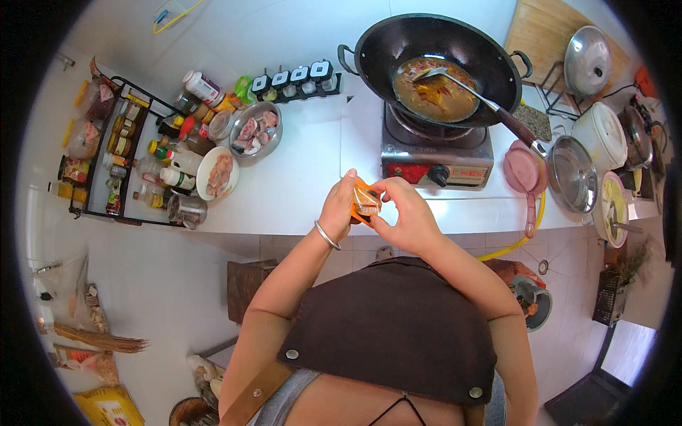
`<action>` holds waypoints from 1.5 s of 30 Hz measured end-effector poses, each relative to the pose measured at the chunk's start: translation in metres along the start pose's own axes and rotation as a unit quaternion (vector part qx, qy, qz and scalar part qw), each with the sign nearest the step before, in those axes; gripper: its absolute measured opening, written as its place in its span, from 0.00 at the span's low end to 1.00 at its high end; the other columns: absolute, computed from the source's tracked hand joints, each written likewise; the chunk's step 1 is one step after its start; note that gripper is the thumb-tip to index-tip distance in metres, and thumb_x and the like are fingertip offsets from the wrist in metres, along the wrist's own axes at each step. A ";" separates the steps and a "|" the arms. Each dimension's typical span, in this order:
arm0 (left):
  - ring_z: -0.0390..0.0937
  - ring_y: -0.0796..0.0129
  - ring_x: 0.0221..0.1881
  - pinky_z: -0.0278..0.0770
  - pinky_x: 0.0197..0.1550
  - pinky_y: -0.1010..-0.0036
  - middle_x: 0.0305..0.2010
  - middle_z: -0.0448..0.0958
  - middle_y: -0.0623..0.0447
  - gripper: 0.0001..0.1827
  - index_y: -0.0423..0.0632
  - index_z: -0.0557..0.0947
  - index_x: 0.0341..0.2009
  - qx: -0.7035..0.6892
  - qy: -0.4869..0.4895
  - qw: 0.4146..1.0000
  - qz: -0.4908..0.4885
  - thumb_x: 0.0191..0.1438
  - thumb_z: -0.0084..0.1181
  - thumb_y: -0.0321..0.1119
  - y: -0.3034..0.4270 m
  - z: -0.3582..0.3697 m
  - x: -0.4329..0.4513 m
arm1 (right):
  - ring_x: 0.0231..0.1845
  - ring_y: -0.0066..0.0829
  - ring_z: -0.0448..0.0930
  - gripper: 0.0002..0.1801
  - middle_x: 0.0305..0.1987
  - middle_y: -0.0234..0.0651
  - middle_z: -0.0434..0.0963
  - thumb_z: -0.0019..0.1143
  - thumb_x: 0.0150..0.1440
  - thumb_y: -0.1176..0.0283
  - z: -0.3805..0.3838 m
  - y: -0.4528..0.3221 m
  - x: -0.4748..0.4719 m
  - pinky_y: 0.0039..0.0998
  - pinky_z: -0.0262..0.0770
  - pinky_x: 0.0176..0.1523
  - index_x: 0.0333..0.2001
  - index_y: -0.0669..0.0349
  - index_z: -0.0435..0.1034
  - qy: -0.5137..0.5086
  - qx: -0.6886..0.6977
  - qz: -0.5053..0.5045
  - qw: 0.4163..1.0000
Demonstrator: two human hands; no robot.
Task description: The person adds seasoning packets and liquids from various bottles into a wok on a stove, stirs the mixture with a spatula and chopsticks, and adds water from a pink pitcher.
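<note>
Between my hands, above the counter's front edge, is a small orange packet [366, 203] with a clear window. My left hand [339, 205], a silver bangle at its wrist, holds the packet from the left. The thumb and fingertips of my right hand [407, 215] pinch its right side. What is inside the packet is too small to tell. Beyond my hands a black wok [373, 48] sits on a gas stove [437, 154]. Brown, oily broth [437, 104] lies in the wok, and a wooden-handled metal spatula [469, 90] rests in it.
Left on the white counter [298, 197] stand a metal bowl of fish pieces [256, 130], a white bowl of sliced meat [217, 173], seasoning jars [298, 80] and a bottle rack [125, 154]. To the right are a pink ladle [525, 170], a metal basin [573, 173] and a white lidded pot [599, 136].
</note>
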State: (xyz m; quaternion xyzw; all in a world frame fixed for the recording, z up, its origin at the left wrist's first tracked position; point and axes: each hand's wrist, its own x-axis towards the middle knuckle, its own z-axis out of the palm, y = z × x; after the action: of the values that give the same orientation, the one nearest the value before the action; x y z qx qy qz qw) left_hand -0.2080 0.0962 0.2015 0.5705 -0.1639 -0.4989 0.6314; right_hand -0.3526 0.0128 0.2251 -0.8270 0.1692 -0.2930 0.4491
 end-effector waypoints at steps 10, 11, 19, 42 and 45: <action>0.75 0.66 0.23 0.75 0.24 0.73 0.28 0.76 0.46 0.27 0.43 0.73 0.34 0.057 -0.049 0.997 0.021 0.66 0.32 0.55 0.019 0.016 0.017 | 0.36 0.41 0.76 0.17 0.34 0.41 0.75 0.64 0.47 0.66 -0.024 0.009 0.029 0.36 0.73 0.40 0.38 0.63 0.72 -0.014 -0.016 0.021 1.000; 0.75 0.67 0.24 0.75 0.24 0.74 0.26 0.75 0.47 0.26 0.43 0.72 0.34 0.093 -0.051 0.994 0.037 0.66 0.32 0.53 0.018 0.017 0.020 | 0.35 0.40 0.76 0.13 0.32 0.40 0.75 0.63 0.48 0.67 -0.029 0.008 0.031 0.36 0.72 0.39 0.36 0.62 0.74 -0.007 -0.023 0.018 1.000; 0.71 0.71 0.15 0.70 0.18 0.78 0.21 0.71 0.51 0.22 0.41 0.70 0.35 0.208 -0.056 0.968 0.126 0.68 0.33 0.47 0.049 0.065 0.019 | 0.31 0.42 0.78 0.08 0.27 0.40 0.75 0.62 0.46 0.68 -0.063 0.002 0.044 0.39 0.74 0.35 0.28 0.61 0.73 0.033 -0.168 -0.020 0.985; 0.72 0.72 0.29 0.71 0.36 0.76 0.26 0.75 0.53 0.20 0.40 0.75 0.32 0.245 -0.172 0.871 0.389 0.67 0.38 0.42 0.157 0.157 0.151 | 0.17 0.23 0.77 0.10 0.16 0.36 0.76 0.51 0.51 0.72 -0.183 0.017 0.187 0.26 0.73 0.24 0.20 0.65 0.72 0.106 0.075 0.043 0.991; 0.67 0.74 0.35 0.68 0.43 0.77 0.32 0.71 0.56 0.17 0.42 0.74 0.34 0.255 -0.184 0.876 0.367 0.67 0.38 0.41 0.163 0.169 0.151 | 0.15 0.22 0.73 0.11 0.15 0.34 0.74 0.51 0.51 0.72 -0.191 0.033 0.196 0.26 0.69 0.22 0.19 0.64 0.72 0.122 0.165 0.085 0.975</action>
State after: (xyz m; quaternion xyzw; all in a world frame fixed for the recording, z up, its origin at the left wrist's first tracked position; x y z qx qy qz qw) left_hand -0.1988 -0.1455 0.3404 0.5083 -0.5962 -0.2686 0.5604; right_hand -0.3238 -0.2345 0.3434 -0.6825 0.2414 -0.3762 0.5783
